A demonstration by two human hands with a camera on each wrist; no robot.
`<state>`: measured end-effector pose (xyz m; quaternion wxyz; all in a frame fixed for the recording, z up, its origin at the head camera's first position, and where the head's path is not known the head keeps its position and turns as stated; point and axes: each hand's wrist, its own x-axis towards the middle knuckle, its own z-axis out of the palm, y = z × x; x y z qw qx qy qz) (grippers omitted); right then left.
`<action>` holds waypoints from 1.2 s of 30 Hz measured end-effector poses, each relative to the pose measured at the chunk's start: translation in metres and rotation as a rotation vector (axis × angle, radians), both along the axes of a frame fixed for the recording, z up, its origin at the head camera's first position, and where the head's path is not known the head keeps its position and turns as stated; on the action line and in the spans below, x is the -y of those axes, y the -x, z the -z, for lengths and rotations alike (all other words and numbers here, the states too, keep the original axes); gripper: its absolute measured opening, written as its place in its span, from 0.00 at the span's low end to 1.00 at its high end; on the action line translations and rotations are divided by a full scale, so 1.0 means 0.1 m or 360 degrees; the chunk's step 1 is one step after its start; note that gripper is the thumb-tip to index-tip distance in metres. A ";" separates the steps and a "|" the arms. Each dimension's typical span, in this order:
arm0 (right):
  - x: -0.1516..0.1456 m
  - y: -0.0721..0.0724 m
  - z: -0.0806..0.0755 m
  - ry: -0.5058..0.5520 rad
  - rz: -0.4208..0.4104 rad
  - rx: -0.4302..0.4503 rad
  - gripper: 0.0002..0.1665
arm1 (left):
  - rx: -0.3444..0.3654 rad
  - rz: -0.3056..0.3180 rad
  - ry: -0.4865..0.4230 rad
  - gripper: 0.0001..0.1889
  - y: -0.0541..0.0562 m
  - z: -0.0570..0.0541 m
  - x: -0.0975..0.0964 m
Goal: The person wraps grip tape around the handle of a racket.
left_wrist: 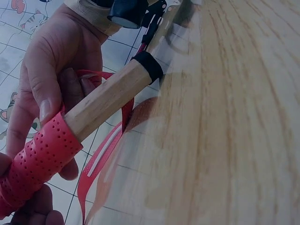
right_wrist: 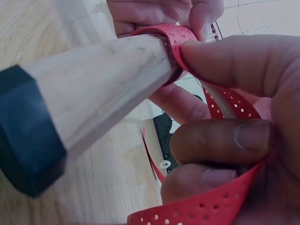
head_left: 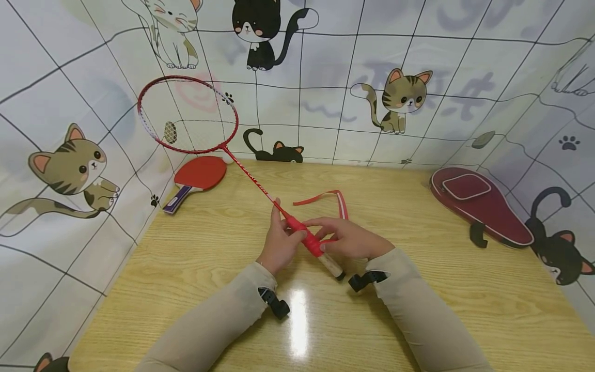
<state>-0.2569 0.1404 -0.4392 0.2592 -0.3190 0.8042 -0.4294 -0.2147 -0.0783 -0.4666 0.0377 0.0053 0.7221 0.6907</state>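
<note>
A red badminton racket (head_left: pixel 248 174) slants across the middle of the head view, its strung head up at the left. Red perforated grip tape (left_wrist: pixel 44 159) winds around the upper part of its handle. Lower down, bare wood (right_wrist: pixel 108 79) shows, ending in a black butt cap (right_wrist: pixel 30 131). My left hand (head_left: pixel 280 245) holds the wrapped part, thumb on top. My right hand (head_left: pixel 348 237) pinches the tape at the edge of the wrap, thumb against the handle. The loose tape (right_wrist: pixel 201 206) passes through its curled fingers and trails onto the table behind.
A red table tennis paddle (head_left: pixel 202 173) lies at the back left of the wooden table (head_left: pixel 186 289), with a white ball partly hidden beside it. A dark red racket-shaped case (head_left: pixel 479 204) lies at the right. Cat-patterned cloth (head_left: pixel 325 103) stands around the table's back and sides.
</note>
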 end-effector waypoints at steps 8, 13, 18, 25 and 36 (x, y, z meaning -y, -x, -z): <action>0.02 -0.02 -0.02 -0.0003 0.0016 0.0000 0.40 | -0.0032 -0.0015 0.0080 0.57 0.00 0.00 0.00; 0.02 -0.01 -0.01 -0.0023 -0.0001 -0.0023 0.39 | -0.0045 -0.0017 0.0101 0.58 0.01 0.02 0.00; 0.01 -0.01 0.00 -0.0046 0.0002 -0.0014 0.39 | -0.0009 -0.0005 0.0073 0.56 0.01 0.03 0.00; 0.01 -0.02 -0.01 -0.0075 0.0016 0.0028 0.39 | -0.0003 -0.0008 0.0045 0.55 0.01 0.02 0.00; 0.00 0.01 0.03 -0.0038 -0.0016 0.0002 0.41 | -0.0065 -0.0023 0.0075 0.57 0.02 0.04 0.00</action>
